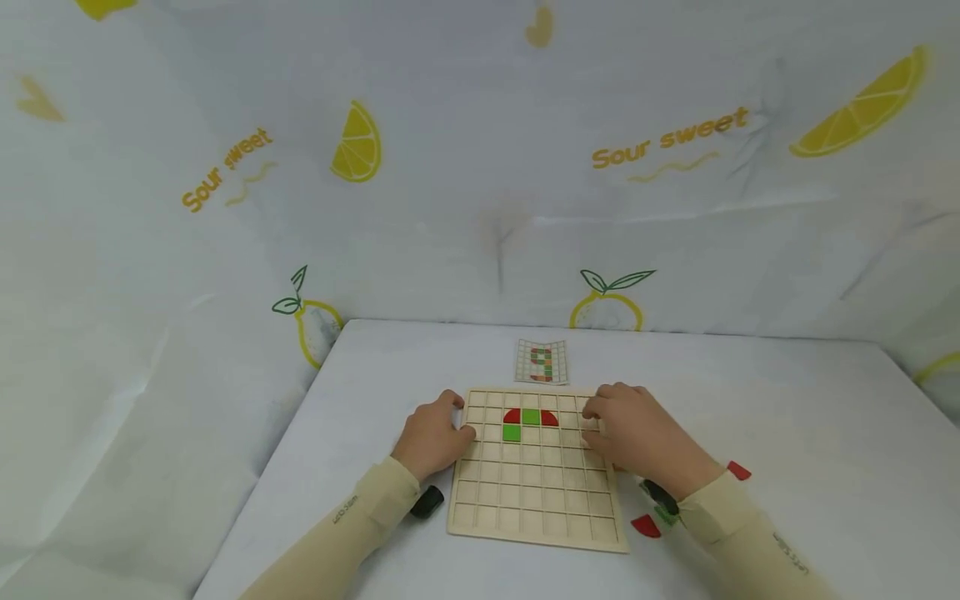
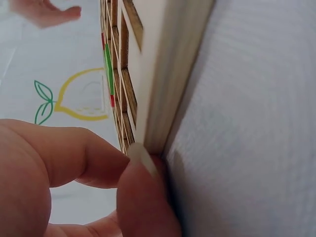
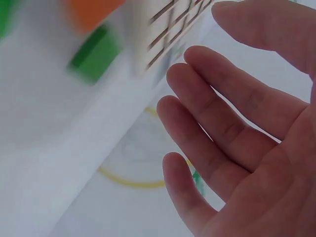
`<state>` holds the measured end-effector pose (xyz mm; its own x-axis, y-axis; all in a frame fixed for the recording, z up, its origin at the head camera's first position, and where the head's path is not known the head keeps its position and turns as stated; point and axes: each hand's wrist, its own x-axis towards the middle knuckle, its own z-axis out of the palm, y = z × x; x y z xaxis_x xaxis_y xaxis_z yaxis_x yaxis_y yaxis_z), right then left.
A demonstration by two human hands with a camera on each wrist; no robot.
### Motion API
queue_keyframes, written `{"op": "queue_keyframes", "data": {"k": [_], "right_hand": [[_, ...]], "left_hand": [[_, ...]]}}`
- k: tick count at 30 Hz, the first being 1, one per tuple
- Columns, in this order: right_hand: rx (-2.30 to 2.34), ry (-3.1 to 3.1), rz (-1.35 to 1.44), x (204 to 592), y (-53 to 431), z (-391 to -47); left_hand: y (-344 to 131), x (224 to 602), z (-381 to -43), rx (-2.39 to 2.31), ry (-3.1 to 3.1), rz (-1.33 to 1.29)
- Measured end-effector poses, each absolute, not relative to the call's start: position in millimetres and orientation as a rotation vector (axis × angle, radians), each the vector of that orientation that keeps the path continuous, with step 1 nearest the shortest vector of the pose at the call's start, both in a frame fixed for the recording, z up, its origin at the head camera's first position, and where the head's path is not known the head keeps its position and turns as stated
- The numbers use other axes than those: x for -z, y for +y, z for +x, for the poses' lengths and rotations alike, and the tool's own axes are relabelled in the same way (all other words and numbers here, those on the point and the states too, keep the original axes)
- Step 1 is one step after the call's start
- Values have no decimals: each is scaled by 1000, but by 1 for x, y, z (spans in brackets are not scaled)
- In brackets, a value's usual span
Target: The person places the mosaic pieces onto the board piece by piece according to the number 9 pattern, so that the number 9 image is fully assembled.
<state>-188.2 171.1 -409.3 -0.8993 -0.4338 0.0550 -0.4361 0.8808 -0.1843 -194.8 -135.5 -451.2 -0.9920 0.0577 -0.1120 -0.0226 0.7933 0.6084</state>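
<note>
A pale wooden grid board (image 1: 525, 500) lies in front of me. In its upper rows sit two red rounded pieces (image 1: 549, 418) with a green square (image 1: 530, 417) between them, and another green square (image 1: 512, 433) below the left red one. My left hand (image 1: 433, 437) holds the board's left edge; in the left wrist view the thumb (image 2: 145, 197) and a bent finger meet at that edge. Over the upper right side hovers my right hand (image 1: 637, 433), its fingers (image 3: 212, 108) loosely extended and apart from the thumb, with nothing in them.
A small pattern card (image 1: 542, 362) with a coloured figure lies behind the board. Loose pieces lie right of it, among them red ones (image 1: 646, 526), a green piece (image 3: 96, 54) and an orange piece (image 3: 91, 12). A printed white cloth (image 1: 465, 208) hangs behind the table.
</note>
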Motion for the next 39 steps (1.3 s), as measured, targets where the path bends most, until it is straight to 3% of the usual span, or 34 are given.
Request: {"op": "queue_keyframes", "data": {"k": [13,39], "right_hand": [[-278,-3171,421,421,254,-167],[-304,-3221,342,433,300,-156]], "left_hand": [[-146,448,-190,-924,2864,-16],[-135,449,-193,-960,2848,25]]}}
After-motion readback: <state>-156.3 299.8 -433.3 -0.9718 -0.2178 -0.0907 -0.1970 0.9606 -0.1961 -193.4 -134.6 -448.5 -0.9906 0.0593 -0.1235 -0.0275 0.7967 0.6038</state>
